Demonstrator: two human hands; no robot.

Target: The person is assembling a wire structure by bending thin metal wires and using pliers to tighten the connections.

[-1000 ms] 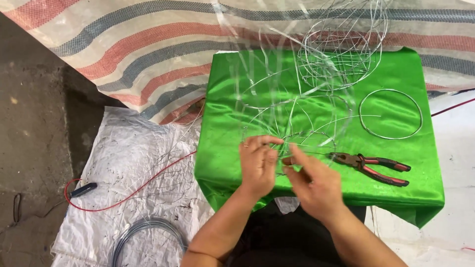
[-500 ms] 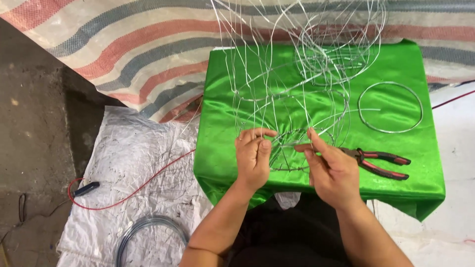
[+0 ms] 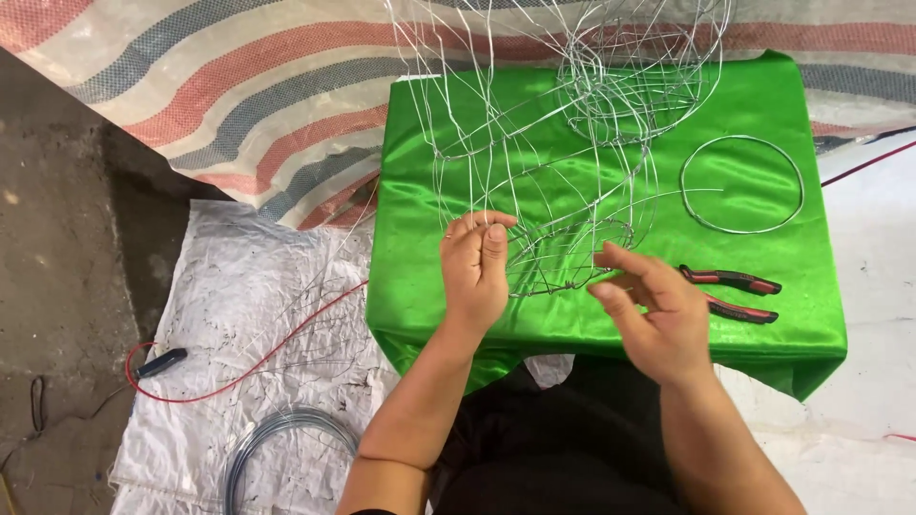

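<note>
A thin silver wire frame (image 3: 563, 143), shaped like a cage of loops and ribs, stands on a table draped in shiny green cloth (image 3: 611, 315). My left hand (image 3: 475, 267) pinches wires at the frame's near left rim. My right hand (image 3: 649, 310) hovers just right of the rim, fingers apart, holding nothing that I can see. Red-handled pliers (image 3: 730, 294) lie on the cloth right beside my right hand. A loose wire ring (image 3: 742, 184) lies flat further back on the right.
A striped tarp (image 3: 191, 86) covers the ground behind and left of the table. A white crumpled sheet (image 3: 248, 353) lies at left, with a coil of grey wire (image 3: 277, 448) and a red cable (image 3: 239, 372) on it. Bare concrete is at far left.
My right hand has let go of the frame's rim and drawn back toward me, fingers spreading. The left hand keeps its pinch. The view has shifted slightly.
</note>
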